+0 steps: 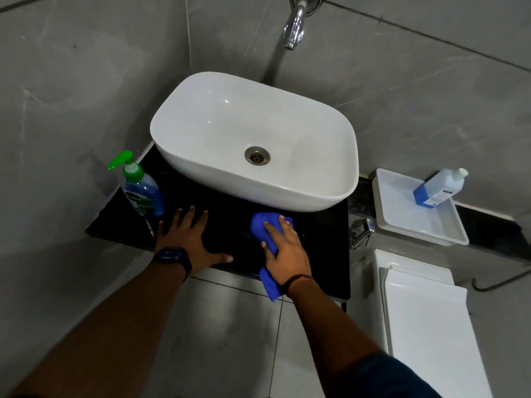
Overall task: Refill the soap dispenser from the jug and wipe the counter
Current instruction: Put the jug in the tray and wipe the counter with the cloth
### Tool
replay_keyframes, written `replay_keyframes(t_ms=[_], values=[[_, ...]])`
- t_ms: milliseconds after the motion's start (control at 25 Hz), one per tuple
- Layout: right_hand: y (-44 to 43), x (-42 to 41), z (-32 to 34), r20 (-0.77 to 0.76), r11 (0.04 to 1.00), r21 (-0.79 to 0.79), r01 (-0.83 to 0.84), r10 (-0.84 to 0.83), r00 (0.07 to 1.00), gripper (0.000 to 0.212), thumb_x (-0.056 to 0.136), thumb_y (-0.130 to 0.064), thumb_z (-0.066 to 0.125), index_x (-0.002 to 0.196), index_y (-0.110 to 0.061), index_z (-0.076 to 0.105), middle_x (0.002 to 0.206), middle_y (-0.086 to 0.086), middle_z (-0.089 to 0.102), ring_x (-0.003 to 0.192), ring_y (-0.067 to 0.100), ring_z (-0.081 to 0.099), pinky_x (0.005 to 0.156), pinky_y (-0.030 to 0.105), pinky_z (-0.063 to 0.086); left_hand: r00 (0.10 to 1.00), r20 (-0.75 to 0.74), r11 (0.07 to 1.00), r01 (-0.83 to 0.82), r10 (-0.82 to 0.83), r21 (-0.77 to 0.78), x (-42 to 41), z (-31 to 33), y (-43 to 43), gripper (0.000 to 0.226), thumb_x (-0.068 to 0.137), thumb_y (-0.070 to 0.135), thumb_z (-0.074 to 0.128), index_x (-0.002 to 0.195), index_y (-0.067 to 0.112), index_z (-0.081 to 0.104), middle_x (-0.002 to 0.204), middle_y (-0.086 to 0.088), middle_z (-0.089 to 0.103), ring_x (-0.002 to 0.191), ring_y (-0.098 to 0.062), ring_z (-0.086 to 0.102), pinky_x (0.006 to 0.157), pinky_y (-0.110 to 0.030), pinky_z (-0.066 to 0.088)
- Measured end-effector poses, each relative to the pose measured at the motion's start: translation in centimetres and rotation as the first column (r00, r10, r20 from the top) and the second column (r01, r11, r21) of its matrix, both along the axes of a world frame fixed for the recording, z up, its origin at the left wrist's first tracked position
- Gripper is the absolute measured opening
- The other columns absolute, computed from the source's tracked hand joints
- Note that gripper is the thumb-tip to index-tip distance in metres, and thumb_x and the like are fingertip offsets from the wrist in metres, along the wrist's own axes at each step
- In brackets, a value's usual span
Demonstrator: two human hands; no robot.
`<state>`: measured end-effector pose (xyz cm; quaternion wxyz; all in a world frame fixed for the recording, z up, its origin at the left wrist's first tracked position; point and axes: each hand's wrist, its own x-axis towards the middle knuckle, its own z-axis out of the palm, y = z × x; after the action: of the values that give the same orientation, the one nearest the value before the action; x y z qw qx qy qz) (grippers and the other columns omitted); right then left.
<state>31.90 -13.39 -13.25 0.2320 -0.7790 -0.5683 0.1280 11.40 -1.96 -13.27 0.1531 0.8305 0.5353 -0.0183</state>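
Observation:
The soap dispenser [140, 186], clear with blue liquid and a green pump, stands upright at the left end of the black counter [227, 219]. My left hand [191, 239] lies flat on the counter just right of it, fingers spread, holding nothing. My right hand [283, 252] presses a blue cloth [263, 225] onto the counter in front of the white basin [255, 139]; part of the cloth hangs over the counter's front edge. The jug [439, 188], a clear bottle of blue liquid with a white cap, leans in a white tray [402, 225] at the right.
A chrome tap [296, 24] juts from the grey tiled wall above the basin. A chrome valve [360, 232] sits right of the counter, above a white toilet cistern and lid [425, 326]. Grey floor tiles lie below the counter.

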Motion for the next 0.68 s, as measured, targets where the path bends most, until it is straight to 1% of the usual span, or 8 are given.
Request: replay_keyframes(t_ms=[80, 200, 280, 320, 360, 440, 560, 680], values=[[-0.7, 0.8, -0.2, 0.018, 0.985, -0.001, 0.175, -0.175, 0.984, 0.048, 0.092, -0.024, 0.055, 0.138, -0.021, 0.046, 0.155, 0.014, 0.024, 0.141, 0.03, 0.023, 0.116, 0.036, 0.019, 1.0, -0.01, 1.0, -0.014, 0.014, -0.01, 0.4, 0.0, -0.3, 0.132, 0.032, 0.099, 0.037, 0.144, 0.036, 0.007, 0.157, -0.001, 0.001, 0.142, -0.028, -0.004, 0.112, -0.057, 0.002], [-0.5, 0.9, -0.5, 0.025, 0.922, -0.018, 0.386, -0.385, 0.922, 0.049, 0.093, -0.026, 0.052, 0.141, -0.02, 0.042, 0.156, 0.014, 0.021, 0.142, 0.031, 0.018, 0.117, 0.037, 0.016, 1.0, -0.013, 1.0, -0.014, 0.014, -0.006, 0.3, -0.2, -0.5, 0.133, 0.03, 0.101, 0.028, 0.144, 0.037, 0.003, 0.157, -0.001, -0.002, 0.142, -0.027, -0.007, 0.112, -0.057, 0.002], [0.5, -0.3, -0.5, 0.024, 0.887, -0.022, 0.462, -0.461, 0.887, 0.051, 0.093, -0.027, 0.051, 0.142, -0.019, 0.04, 0.156, 0.017, 0.019, 0.143, 0.032, 0.016, 0.117, 0.037, 0.012, 1.0, -0.014, 1.0, -0.019, 0.019, -0.003, 0.2, -0.2, -0.5, 0.132, 0.032, 0.101, 0.028, 0.144, 0.036, 0.003, 0.157, -0.001, -0.002, 0.142, -0.027, -0.006, 0.112, -0.057, 0.002], [1.2, -1.1, -0.5, 0.02, 0.884, -0.025, 0.467, -0.467, 0.884, 0.051, 0.093, -0.027, 0.051, 0.142, -0.018, 0.039, 0.156, 0.018, 0.017, 0.143, 0.032, 0.015, 0.117, 0.037, 0.011, 1.0, -0.013, 1.0, -0.021, 0.021, -0.005, 0.2, -0.2, -0.6, 0.131, 0.033, 0.1, 0.03, 0.144, 0.036, 0.004, 0.157, -0.001, -0.002, 0.142, -0.027, -0.006, 0.112, -0.058, 0.002], [1.9, -1.9, -0.4, 0.019, 0.894, -0.026, 0.447, -0.447, 0.894, 0.052, 0.093, -0.027, 0.05, 0.143, -0.018, 0.039, 0.156, 0.018, 0.017, 0.143, 0.032, 0.015, 0.117, 0.037, 0.01, 1.0, -0.012, 1.0, -0.022, 0.022, -0.003, 0.2, -0.2, -0.6, 0.13, 0.034, 0.099, 0.032, 0.144, 0.037, 0.004, 0.157, -0.001, -0.001, 0.142, -0.027, -0.006, 0.112, -0.058, 0.002], [3.3, -3.6, -0.3, 0.014, 0.937, -0.021, 0.349, -0.348, 0.937, 0.052, 0.092, -0.026, 0.051, 0.142, -0.018, 0.04, 0.156, 0.018, 0.019, 0.142, 0.032, 0.017, 0.117, 0.037, 0.011, 1.0, -0.011, 1.0, -0.019, 0.02, 0.007, 0.3, -0.1, -0.7, 0.127, 0.036, 0.097, 0.036, 0.144, 0.036, 0.005, 0.157, 0.0, 0.0, 0.142, -0.026, -0.004, 0.112, -0.057, 0.003], [4.3, -5.1, -0.3, 0.005, 0.994, -0.028, 0.102, -0.102, 0.995, 0.053, 0.09, -0.024, 0.056, 0.141, -0.02, 0.042, 0.155, 0.016, 0.022, 0.142, 0.03, 0.019, 0.117, 0.036, 0.014, 1.0, -0.003, 1.0, -0.026, 0.026, -0.006, 0.3, -0.1, -0.6, 0.126, 0.038, 0.095, 0.039, 0.144, 0.036, 0.007, 0.157, 0.0, 0.002, 0.142, -0.026, -0.003, 0.112, -0.057, 0.003], [3.7, -4.0, 0.1, -0.053, 0.994, -0.022, -0.103, 0.102, 0.993, 0.053, 0.088, -0.02, 0.06, 0.139, -0.022, 0.046, 0.155, 0.013, 0.025, 0.143, 0.027, 0.021, 0.117, 0.034, 0.016, 1.0, -0.009, 1.0, -0.023, 0.023, -0.003, 0.3, 0.0, -0.7, 0.124, 0.04, 0.094, 0.04, 0.144, 0.036, 0.007, 0.157, -0.001, 0.002, 0.142, -0.026, -0.003, 0.112, -0.057, 0.004]])
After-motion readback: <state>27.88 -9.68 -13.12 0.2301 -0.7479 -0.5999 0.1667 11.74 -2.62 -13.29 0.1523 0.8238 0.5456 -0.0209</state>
